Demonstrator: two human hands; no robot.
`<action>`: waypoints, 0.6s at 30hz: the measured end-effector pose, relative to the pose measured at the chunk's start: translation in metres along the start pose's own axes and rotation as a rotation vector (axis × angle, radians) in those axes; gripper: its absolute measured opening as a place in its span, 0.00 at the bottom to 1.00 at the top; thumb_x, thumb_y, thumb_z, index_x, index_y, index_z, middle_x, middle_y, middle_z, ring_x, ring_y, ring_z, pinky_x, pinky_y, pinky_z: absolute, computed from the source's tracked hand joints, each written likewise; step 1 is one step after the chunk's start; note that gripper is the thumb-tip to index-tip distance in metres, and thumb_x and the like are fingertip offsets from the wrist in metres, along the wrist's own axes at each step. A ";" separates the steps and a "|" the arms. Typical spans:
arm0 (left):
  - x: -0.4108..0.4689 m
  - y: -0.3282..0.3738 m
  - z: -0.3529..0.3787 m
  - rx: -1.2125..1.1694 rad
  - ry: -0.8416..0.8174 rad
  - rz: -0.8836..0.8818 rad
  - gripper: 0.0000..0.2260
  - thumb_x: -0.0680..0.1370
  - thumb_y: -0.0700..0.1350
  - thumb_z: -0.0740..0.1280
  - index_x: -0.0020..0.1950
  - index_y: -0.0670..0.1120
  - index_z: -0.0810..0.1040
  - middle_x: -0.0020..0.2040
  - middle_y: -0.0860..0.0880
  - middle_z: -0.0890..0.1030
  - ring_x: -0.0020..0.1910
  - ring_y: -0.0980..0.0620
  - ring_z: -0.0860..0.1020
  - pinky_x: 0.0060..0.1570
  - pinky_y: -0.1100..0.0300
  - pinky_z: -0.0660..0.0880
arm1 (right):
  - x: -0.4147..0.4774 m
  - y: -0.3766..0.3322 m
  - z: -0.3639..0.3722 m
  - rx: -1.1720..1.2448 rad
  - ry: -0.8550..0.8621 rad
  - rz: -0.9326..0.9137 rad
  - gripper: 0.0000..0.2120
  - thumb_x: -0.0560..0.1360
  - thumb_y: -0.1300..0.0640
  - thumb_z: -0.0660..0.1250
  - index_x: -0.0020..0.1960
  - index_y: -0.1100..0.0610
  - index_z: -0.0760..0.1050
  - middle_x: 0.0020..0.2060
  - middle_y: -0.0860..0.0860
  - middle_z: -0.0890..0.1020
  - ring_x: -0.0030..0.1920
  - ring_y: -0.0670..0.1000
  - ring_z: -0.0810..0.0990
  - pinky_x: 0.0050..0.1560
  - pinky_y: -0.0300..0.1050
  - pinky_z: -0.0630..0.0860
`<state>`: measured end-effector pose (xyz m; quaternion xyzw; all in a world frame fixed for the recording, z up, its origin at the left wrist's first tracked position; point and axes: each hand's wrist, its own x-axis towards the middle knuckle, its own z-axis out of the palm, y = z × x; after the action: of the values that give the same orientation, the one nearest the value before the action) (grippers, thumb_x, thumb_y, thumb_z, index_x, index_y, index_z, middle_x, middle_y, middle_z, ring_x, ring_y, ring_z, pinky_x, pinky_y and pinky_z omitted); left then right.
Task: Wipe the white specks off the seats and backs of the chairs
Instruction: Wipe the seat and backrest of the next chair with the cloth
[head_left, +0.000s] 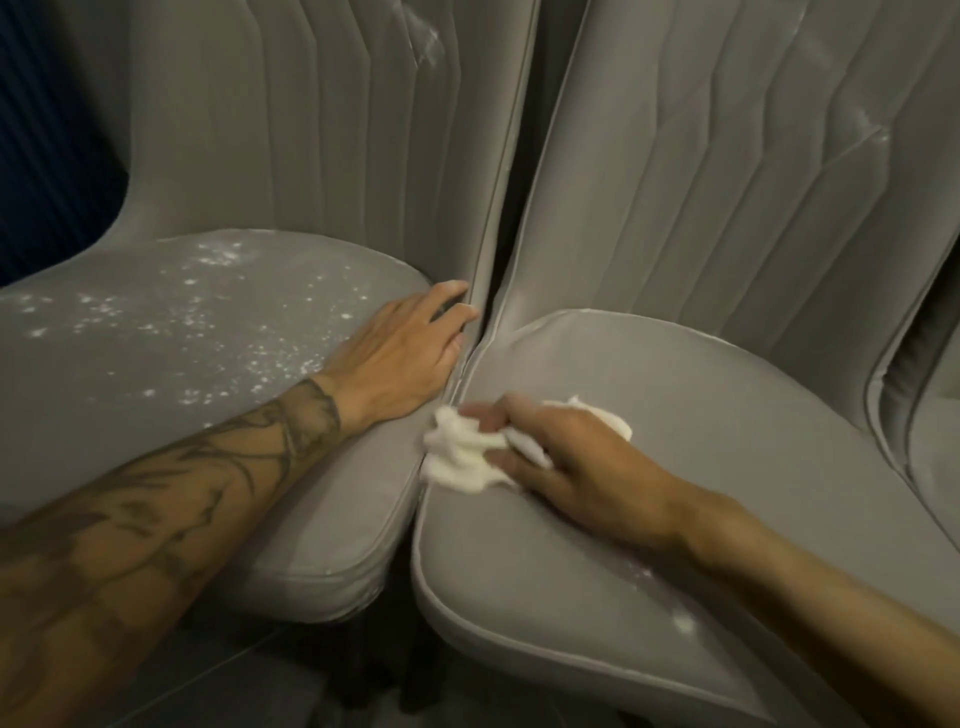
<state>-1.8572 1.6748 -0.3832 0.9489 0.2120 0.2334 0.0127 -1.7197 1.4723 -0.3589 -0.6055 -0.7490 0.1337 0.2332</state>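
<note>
Two grey padded chairs stand side by side. The left chair seat (171, 358) is dusted with many white specks (218, 312), and its back (311, 130) shows a white smear near the top. The right chair seat (701, 415) looks mostly plain, with a few specks (683, 623) near its front edge. My right hand (582, 462) presses a crumpled white cloth (462, 457) onto the right seat's left edge. My left hand (405, 358) lies flat on the left seat's right edge, fingers reaching into the gap between the chairs.
A third grey chair (930, 415) shows at the far right edge. White smears mark the right chair's back (872, 135). A dark blue ribbed wall (47, 156) is behind the left chair. Grey floor (234, 675) lies below the seats.
</note>
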 end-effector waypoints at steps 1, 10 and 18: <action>0.000 0.000 0.000 0.001 0.003 0.001 0.18 0.86 0.48 0.58 0.75 0.47 0.72 0.79 0.46 0.65 0.68 0.41 0.74 0.67 0.44 0.72 | -0.009 -0.004 0.001 0.038 -0.034 -0.047 0.10 0.83 0.50 0.61 0.61 0.52 0.72 0.67 0.41 0.76 0.65 0.43 0.77 0.64 0.43 0.74; -0.001 0.000 -0.001 -0.022 -0.018 -0.009 0.18 0.86 0.49 0.57 0.75 0.47 0.71 0.79 0.46 0.65 0.70 0.43 0.73 0.69 0.46 0.71 | 0.025 0.012 -0.009 -0.117 0.094 0.180 0.11 0.82 0.52 0.64 0.62 0.56 0.73 0.65 0.47 0.79 0.61 0.51 0.79 0.59 0.39 0.72; -0.001 0.001 -0.001 -0.010 -0.014 -0.005 0.18 0.86 0.49 0.57 0.75 0.47 0.72 0.79 0.46 0.65 0.69 0.43 0.73 0.69 0.45 0.71 | -0.012 0.000 -0.013 -0.027 -0.043 -0.004 0.10 0.83 0.51 0.61 0.64 0.50 0.71 0.69 0.43 0.76 0.67 0.44 0.76 0.65 0.43 0.72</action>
<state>-1.8580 1.6740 -0.3824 0.9498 0.2133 0.2279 0.0193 -1.7108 1.4599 -0.3499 -0.6043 -0.7567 0.1360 0.2091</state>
